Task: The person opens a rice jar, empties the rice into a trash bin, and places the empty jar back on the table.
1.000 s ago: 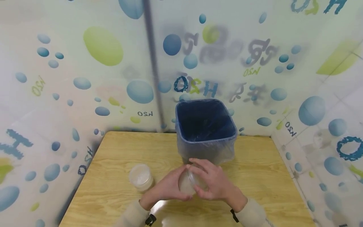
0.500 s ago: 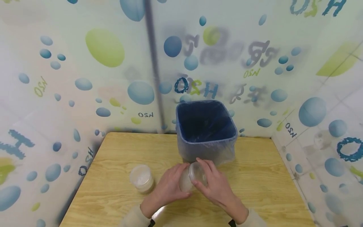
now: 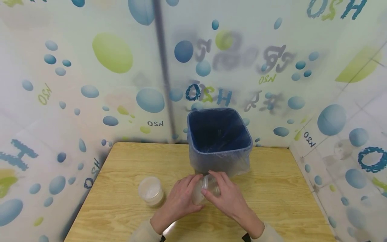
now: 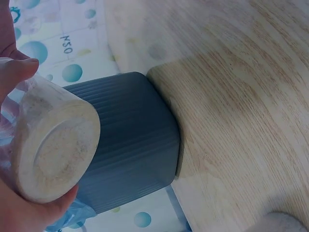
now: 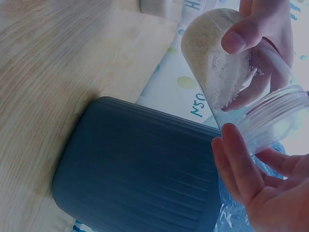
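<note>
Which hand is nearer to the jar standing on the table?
Left. The left hand is just right of the standing jar; the right hand is farther right, beyond the left hand.

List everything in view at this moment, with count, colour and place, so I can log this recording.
Table: 1, light wood, across the lower head view.
Wall covering: count unclear, white with blue and green spots, behind and beside the table.
Bin: 1, blue, at the back of the table.
Liner: 1, translucent, over the bin's rim.
Held jar: 1, clear, tilted, in front of the bin.
Grains: uncountable, off-white, inside the held jar.
Ridged piece: 1, clear, at the jar's right end; lid or neck, cannot tell.
Second container: 1, clear with whitish contents, on the table, left of the jar.
Sleeves: 2, cream, on the forearms.
Left grip: 1, bare, round the jar.
Right grip: 1, bare, round the ridged piece.
</note>
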`<state>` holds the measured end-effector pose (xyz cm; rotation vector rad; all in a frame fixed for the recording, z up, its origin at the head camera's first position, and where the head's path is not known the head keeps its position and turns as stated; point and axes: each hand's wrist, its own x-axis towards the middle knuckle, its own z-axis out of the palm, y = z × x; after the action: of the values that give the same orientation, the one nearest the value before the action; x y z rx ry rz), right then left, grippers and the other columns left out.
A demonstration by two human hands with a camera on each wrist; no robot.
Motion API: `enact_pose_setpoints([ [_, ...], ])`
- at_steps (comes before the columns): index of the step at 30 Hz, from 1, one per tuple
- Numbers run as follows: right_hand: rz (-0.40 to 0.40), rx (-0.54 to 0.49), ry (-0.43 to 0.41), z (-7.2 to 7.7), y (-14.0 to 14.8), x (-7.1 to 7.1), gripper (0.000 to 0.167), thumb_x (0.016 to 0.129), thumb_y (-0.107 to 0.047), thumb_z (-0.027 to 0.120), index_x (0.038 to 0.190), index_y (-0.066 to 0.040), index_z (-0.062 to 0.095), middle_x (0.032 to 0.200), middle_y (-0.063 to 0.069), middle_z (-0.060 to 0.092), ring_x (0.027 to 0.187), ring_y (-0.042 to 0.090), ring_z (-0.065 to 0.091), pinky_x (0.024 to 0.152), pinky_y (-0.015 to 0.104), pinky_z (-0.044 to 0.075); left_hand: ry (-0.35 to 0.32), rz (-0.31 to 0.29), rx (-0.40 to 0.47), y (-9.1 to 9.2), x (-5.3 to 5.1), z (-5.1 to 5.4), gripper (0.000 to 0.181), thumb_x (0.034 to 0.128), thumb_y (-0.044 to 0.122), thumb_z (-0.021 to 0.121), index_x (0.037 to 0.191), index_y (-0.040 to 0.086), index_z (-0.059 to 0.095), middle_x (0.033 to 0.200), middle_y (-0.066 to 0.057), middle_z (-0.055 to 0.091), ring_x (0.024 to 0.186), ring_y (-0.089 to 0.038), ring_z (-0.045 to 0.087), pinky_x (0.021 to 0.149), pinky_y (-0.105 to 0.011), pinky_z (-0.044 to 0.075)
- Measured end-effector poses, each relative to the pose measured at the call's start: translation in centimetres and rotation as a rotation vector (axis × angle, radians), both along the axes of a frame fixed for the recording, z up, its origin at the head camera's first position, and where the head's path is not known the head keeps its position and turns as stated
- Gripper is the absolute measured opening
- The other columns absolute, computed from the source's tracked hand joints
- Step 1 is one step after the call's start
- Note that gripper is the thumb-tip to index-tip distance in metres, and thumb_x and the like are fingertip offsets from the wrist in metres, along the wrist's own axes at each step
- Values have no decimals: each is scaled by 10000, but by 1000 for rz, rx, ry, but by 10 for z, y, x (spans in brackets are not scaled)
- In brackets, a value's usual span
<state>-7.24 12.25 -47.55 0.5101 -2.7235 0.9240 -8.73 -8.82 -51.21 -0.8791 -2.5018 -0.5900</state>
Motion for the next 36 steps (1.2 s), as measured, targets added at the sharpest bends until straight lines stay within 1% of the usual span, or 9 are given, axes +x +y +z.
enact_pose_setpoints([
  [5, 25, -17, -20, 3, 2, -1, 616, 901, -536, 727, 1373, -153, 625, 1273, 11, 635, 1069, 237, 678, 839, 469, 579, 6, -2, -1, 0, -1, 0, 1029, 533, 448, 989, 1400, 116, 545, 1232, -65, 644, 1067, -258, 653, 827, -436, 556],
  [10, 83, -33, 40, 3, 6, -3, 624, 899, -548, 740, 1371, -153, 634, 1274, -2, 636, 1056, 186, 669, 841, 408, 584, -2, -10, 7, 0, -3, 2, 1022, 520, 447, 989, 1386, 115, 561, 1195, -47, 659, 1006, -232, 670, 794, -419, 566],
  [14, 148, -24, 96, 3, 10, -5, 651, 904, -599, 718, 1385, -170, 627, 1308, -13, 625, 1125, 181, 657, 881, 409, 584, -53, -25, 30, 0, -3, 5, 1013, 515, 429, 989, 1382, 120, 566, 1171, -18, 666, 954, -197, 675, 766, -384, 569],
  [18, 213, -13, 123, 4, 13, -6, 674, 905, -607, 713, 1409, -171, 611, 1350, -17, 606, 1158, 180, 644, 894, 404, 581, -117, -47, 48, -1, -3, 6, 1009, 532, 417, 986, 1393, 114, 557, 1194, -18, 661, 974, -191, 669, 788, -376, 570],
  [21, 265, -15, 130, 5, 16, -7, 681, 907, -579, 729, 1426, -159, 599, 1381, -11, 588, 1197, 188, 622, 921, 418, 572, -154, -63, 57, -2, -2, 7, 1003, 550, 407, 982, 1404, 108, 548, 1218, -23, 658, 1009, -195, 663, 817, -382, 569],
  [25, 326, -17, 125, 7, 19, -7, 668, 920, -540, 734, 1453, -171, 574, 1423, -20, 557, 1249, 188, 582, 953, 437, 558, -183, -78, 65, -2, -1, 8, 999, 564, 399, 981, 1409, 102, 539, 1235, -26, 656, 1031, -197, 656, 838, -387, 567],
  [29, 385, -12, 167, 7, 23, -9, 651, 941, -507, 724, 1468, -165, 554, 1435, 2, 547, 1259, 204, 568, 961, 451, 553, -187, -88, 77, -2, -1, 8, 986, 572, 399, 982, 1399, 97, 540, 1231, -29, 658, 1027, -194, 655, 841, -387, 565],
  [32, 433, -6, 218, 6, 25, -11, 645, 949, -472, 728, 1472, -140, 546, 1439, 34, 546, 1267, 223, 562, 967, 462, 548, -165, -92, 82, -2, -1, 8, 974, 573, 403, 979, 1385, 84, 546, 1214, -35, 664, 1015, -195, 660, 839, -381, 566],
  [36, 489, -9, 231, 7, 27, -12, 670, 929, -420, 769, 1483, -127, 533, 1464, 51, 531, 1300, 231, 537, 990, 461, 535, -144, -98, 88, -2, -1, 8, 976, 569, 404, 979, 1380, 73, 548, 1195, -35, 666, 1002, -197, 660, 833, -376, 566],
])
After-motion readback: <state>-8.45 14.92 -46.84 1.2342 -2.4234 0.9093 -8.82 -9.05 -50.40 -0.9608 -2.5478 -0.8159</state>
